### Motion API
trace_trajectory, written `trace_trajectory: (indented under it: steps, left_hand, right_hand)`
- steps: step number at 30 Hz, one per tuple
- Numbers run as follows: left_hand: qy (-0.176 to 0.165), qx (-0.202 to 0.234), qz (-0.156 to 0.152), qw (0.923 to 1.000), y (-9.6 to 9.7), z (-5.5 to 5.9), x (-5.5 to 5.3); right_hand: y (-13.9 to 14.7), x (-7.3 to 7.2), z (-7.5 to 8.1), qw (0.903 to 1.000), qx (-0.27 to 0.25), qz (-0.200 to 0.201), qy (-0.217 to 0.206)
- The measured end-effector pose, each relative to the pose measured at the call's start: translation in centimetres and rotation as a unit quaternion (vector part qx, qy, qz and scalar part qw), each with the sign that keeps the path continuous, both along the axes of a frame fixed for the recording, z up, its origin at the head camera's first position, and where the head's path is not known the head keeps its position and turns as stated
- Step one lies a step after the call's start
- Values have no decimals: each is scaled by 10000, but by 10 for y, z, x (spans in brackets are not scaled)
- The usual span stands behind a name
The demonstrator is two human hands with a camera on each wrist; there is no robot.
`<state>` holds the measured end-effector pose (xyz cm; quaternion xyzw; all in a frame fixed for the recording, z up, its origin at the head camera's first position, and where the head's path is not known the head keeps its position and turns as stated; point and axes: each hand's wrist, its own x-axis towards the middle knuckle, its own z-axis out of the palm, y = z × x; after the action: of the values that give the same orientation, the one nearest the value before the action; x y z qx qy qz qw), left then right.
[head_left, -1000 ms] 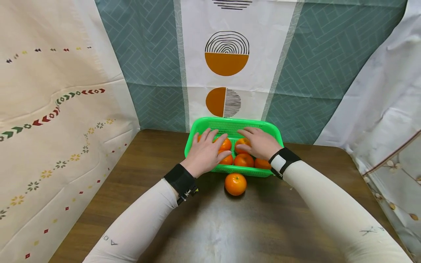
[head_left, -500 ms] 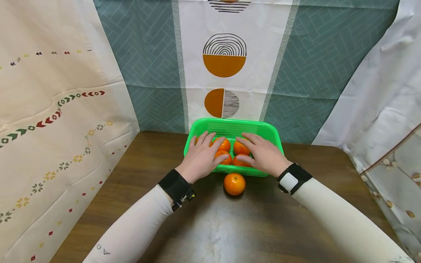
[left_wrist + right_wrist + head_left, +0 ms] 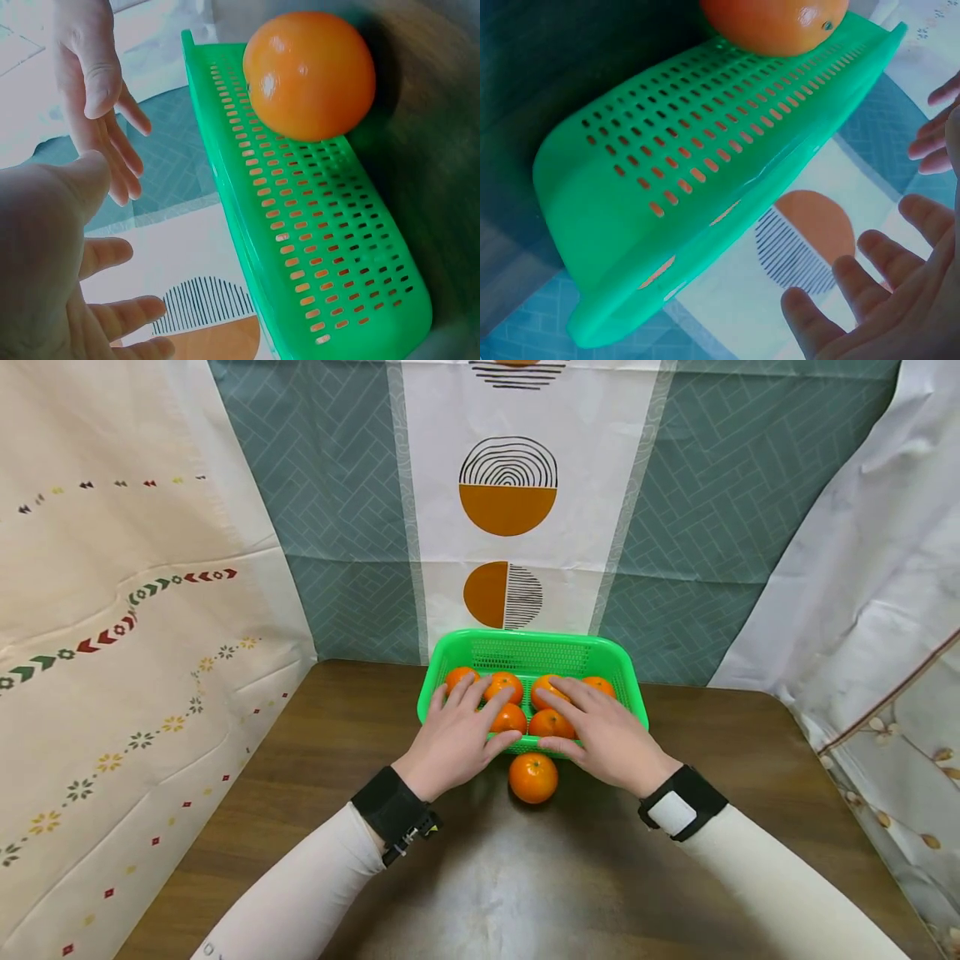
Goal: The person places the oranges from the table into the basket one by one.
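A green perforated plastic basket stands at the back of the table, with several oranges lying in it. One more orange sits on the table just in front of the basket. My left hand hovers over the basket's front left rim, fingers spread. Over the front right part is my right hand, its fingers extended above the oranges and the thumb pointing inward. Both hands are empty. In the left wrist view the loose orange appears close against the basket's slotted wall.
The brown wooden table runs up to a patterned cloth backdrop. A cream embroidered cloth hangs along the left and a white floral cloth along the right.
Both hands have drawn back toward me, so more of the oranges in the basket show, including one at the right. The loose orange and the basket have stayed in place.
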<state>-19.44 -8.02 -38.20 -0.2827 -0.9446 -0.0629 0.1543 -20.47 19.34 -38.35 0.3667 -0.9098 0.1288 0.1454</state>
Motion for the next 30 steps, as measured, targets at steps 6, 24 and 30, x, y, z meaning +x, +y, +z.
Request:
trace_trajectory:
  steps: [6, 24, 30]
  left_hand:
    - [-81, 68, -122, 9999, 2, -6, 10]
    - [-304, 16, -272, 9992, 9, -26, 30]
    - [-194, 33, -426, 9989, 14, -32, 34]
  right_hand:
    - [3, 17, -6, 9998, -112, -17, 136]
    - [17, 53, -29, 9990, -185, -384, 108]
    - [23, 59, -38, 9985, -259, -448, 184]
